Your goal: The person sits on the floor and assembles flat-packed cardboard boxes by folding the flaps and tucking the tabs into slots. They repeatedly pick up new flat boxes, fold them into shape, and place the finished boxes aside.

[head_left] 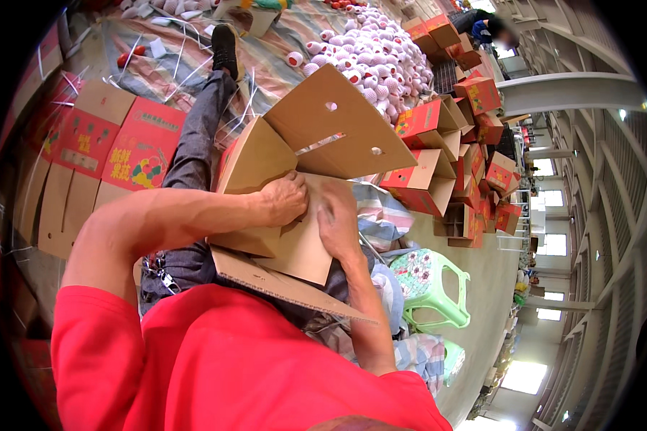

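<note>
A brown cardboard box [305,248] stands tilted on my lap, its flaps spread apart. One wide flap [352,136] with punched holes rises on the far side, and another [287,287] leans toward my body. My left hand [286,199] is closed at the inner fold of the box, fingers curled against the cardboard; its fingertips are partly hidden. Along the right side of the same panel, my right hand [338,221] grips the cardboard, the thumb on the near face.
Red printed cartons [126,144] lie at the left. Netted fruit [370,61] is heaped on a striped sheet [129,32] ahead. Several open cartons [424,183] are piled at the right, near a green stool [438,291]. Another person [485,29] is at the far right.
</note>
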A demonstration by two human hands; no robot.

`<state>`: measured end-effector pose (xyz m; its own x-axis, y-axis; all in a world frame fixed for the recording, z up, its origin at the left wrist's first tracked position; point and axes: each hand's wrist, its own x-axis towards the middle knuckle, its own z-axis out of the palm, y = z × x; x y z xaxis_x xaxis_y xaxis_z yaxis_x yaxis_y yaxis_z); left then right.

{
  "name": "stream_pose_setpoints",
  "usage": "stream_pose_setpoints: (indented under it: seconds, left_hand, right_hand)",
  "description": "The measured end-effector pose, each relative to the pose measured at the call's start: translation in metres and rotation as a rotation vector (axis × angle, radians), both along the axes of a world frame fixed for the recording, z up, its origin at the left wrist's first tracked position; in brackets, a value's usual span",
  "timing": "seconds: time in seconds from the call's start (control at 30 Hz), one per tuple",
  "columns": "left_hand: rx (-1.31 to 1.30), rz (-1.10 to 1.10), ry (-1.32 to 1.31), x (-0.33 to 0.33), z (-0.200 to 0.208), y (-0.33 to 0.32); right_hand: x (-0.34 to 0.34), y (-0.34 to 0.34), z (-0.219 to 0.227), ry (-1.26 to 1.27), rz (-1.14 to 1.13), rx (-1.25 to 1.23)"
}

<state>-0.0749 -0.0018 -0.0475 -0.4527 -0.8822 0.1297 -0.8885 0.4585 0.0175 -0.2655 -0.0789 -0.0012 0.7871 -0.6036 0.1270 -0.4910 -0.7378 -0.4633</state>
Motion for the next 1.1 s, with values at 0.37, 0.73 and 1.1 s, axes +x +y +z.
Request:
stream_pose_setpoints:
  seconds: [0.37, 0.73, 1.1]
  left_hand:
    - [0.099, 0.119, 0.168, -0.008, -0.032, -0.019]
    - [-0.305, 0.565, 1.208, -0.010, -0.001, -0.052]
    - [-0.415, 0.394, 1.575, -0.016, 0.035, -0.055]
  right_hand:
    - [0.002, 0.003, -0.055, -0.531, -0.321, 0.004]
    - [0.048, 0.024, -0.089, -0.563, -0.212, 0.170]
    - [0.069, 0.036, -0.084, -0.439, -0.072, 0.405]
